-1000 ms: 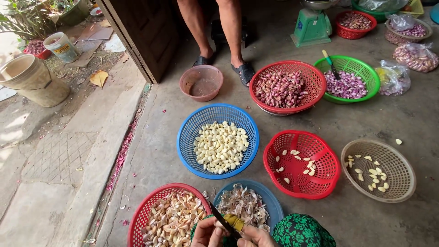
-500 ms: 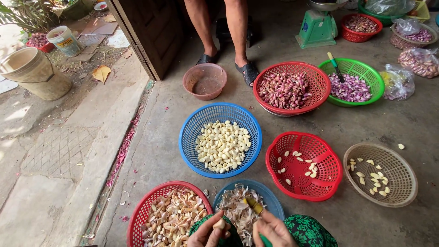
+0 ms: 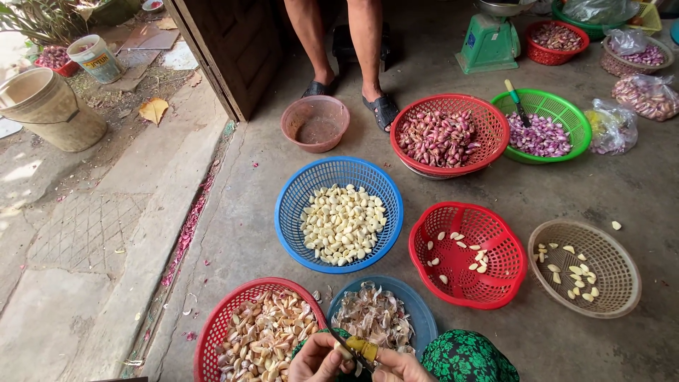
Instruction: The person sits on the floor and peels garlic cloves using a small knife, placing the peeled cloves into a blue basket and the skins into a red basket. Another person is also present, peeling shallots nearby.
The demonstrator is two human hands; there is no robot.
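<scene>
1. A blue basket of peeled garlic cloves sits mid-floor.
2. Beside it, a red basket and a tan basket hold a few cloves each.
3. Behind them, a red basket of shallots touches a green basket.
4. A pink bowl stands near another person's sandalled feet.
5. A green scale stands farther back.

1. Paint-type bucket, upper left on the outdoor ground: cylindrical, pale body, printed label band in green and yellow.
2. Clear plastic bag, right edge: holds reddish bulbs.
3. Clear plastic bag, just right of the green basket: crumpled, yellowish contents.
4. Clear plastic bag, upper right, lying in a tan basket.
5. No signs or screens visible.
</scene>
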